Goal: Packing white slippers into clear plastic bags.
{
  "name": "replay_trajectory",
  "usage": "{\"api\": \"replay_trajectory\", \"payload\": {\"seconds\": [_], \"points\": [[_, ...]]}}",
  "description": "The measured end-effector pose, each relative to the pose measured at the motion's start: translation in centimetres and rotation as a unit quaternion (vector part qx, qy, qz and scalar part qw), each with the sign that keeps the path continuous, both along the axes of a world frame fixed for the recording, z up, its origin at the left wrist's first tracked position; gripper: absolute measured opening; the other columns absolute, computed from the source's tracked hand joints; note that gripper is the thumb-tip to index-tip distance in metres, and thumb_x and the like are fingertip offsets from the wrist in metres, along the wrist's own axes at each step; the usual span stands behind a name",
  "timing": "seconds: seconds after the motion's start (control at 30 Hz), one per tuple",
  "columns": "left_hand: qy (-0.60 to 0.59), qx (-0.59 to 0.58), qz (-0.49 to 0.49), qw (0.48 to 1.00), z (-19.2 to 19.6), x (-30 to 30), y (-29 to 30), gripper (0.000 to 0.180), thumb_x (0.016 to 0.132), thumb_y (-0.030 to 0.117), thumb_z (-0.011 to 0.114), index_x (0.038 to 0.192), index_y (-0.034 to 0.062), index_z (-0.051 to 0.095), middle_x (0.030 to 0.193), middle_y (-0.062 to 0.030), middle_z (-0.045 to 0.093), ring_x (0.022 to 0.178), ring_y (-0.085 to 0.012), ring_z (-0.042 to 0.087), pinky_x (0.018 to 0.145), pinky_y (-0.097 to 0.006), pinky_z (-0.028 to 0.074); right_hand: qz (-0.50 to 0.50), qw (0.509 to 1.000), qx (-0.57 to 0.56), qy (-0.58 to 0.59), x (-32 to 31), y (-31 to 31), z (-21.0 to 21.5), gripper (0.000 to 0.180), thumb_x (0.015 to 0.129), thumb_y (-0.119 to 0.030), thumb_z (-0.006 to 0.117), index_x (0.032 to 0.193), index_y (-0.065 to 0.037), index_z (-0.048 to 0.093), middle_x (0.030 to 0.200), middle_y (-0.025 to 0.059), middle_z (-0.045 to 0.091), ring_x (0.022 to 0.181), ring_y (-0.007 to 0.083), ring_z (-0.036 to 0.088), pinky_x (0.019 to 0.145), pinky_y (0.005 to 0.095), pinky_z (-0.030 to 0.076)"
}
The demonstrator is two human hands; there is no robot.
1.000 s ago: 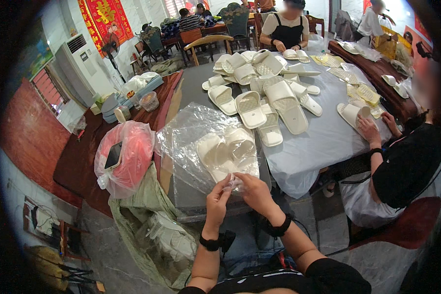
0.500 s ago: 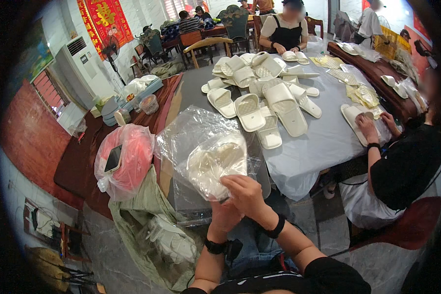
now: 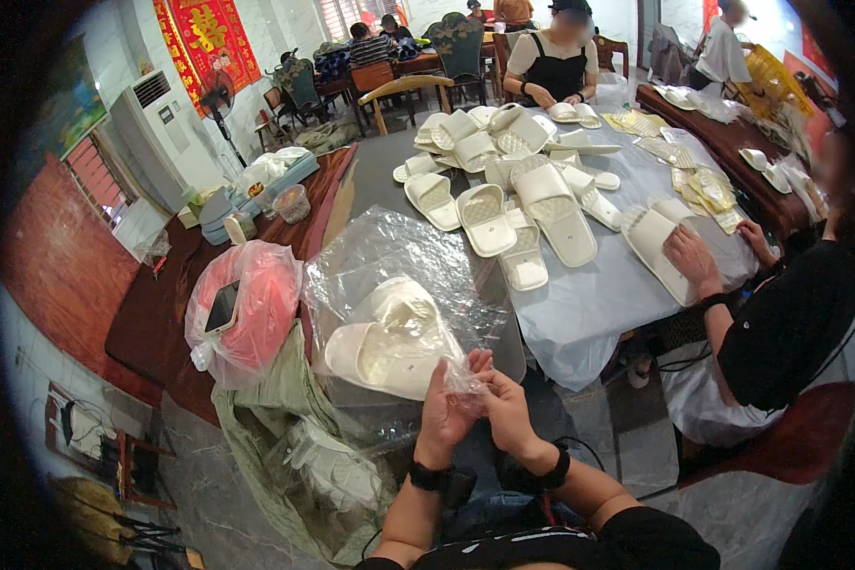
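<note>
A pair of cream slippers (image 3: 375, 356) lies inside a clear plastic bag (image 3: 465, 377) near the front edge of the table, soles toward me. Both hands are at the bag's gathered end, just right of the slippers. My left hand (image 3: 444, 418) is closed on the bunched film from the left. My right hand (image 3: 508, 410) pinches the same bunch from the right. Beneath the slippers is a stack of flat clear bags (image 3: 389, 242). Beyond my hands, many loose cream slippers (image 3: 503, 195) are heaped on the table.
A pink plastic bundle (image 3: 256, 323) with a phone (image 3: 223, 306) on it sits left. Below it hangs an open green sack (image 3: 285, 475) with packed slippers inside. At the right a co-worker's hand (image 3: 693, 256) handles slippers; another person sits across the table (image 3: 579, 304).
The bagged slippers have gone from raised in my hands to lying lower on the table. My hands have moved right and now grip the bag's end. The co-worker at right has shifted slippers nearer.
</note>
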State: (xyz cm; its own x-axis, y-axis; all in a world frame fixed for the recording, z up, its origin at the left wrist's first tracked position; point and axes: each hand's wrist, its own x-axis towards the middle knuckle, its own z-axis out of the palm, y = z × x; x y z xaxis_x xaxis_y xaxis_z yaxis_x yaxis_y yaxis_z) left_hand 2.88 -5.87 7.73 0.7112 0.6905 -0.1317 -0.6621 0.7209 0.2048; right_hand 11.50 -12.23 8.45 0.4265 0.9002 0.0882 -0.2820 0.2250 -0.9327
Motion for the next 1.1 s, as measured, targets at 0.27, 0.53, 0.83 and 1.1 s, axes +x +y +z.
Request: {"api": "replay_trajectory", "payload": {"seconds": [0.27,0.53,0.83,1.1], "points": [[0.052,0.051,-0.049,0.996,-1.6,-0.1,0.8,0.041,0.094,0.020,0.046,0.130,0.0001,0.040,0.129,-0.0164,0.049,0.121,-0.0265,0.046,0.100,-0.040,0.041,0.128,0.928,-0.104,0.335,2.2,-0.2,-0.4,0.020,0.089,-0.004,0.053,0.109,-0.003,0.050,0.095,0.0049,0.058,0.085,0.0144,0.060,0.073,0.0256,0.050],[0.119,0.018,-0.037,0.992,-2.5,-2.0,1.7,0.035,0.094,0.014,0.045,0.126,0.0000,0.044,0.118,-0.0143,0.056,0.111,-0.0259,0.055,0.096,-0.038,0.045,-0.074,0.748,0.089,-0.654,2.8,-2.0,3.0,0.070,0.073,-0.024,0.072,0.133,-0.006,0.040,0.124,0.0131,0.049,0.117,0.0267,0.047,0.096,0.0392,0.039],[0.166,0.084,-0.080,0.979,-1.4,-1.8,1.0,0.034,0.096,0.017,0.039,0.124,-0.0014,0.048,0.122,-0.0143,0.056,0.112,-0.0237,0.055,0.093,-0.035,0.047,-0.054,0.729,0.075,-0.678,1.9,-1.1,0.6,0.068,0.071,-0.027,0.070,0.129,-0.003,0.045,0.116,0.0091,0.055,0.108,0.0252,0.052,0.088,0.0383,0.040],[0.181,0.099,-0.094,0.974,-1.0,-0.8,0.0,0.043,0.096,0.019,0.032,0.131,-0.0043,0.038,0.134,-0.0183,0.046,0.121,-0.0251,0.048,0.103,-0.036,0.039,-0.133,0.812,0.097,-0.560,1.0,-0.4,-0.7,0.025,0.077,-0.008,0.064,0.100,-0.002,0.060,0.081,0.0117,0.060,0.074,0.0281,0.060,0.063,0.0359,0.048]]}}
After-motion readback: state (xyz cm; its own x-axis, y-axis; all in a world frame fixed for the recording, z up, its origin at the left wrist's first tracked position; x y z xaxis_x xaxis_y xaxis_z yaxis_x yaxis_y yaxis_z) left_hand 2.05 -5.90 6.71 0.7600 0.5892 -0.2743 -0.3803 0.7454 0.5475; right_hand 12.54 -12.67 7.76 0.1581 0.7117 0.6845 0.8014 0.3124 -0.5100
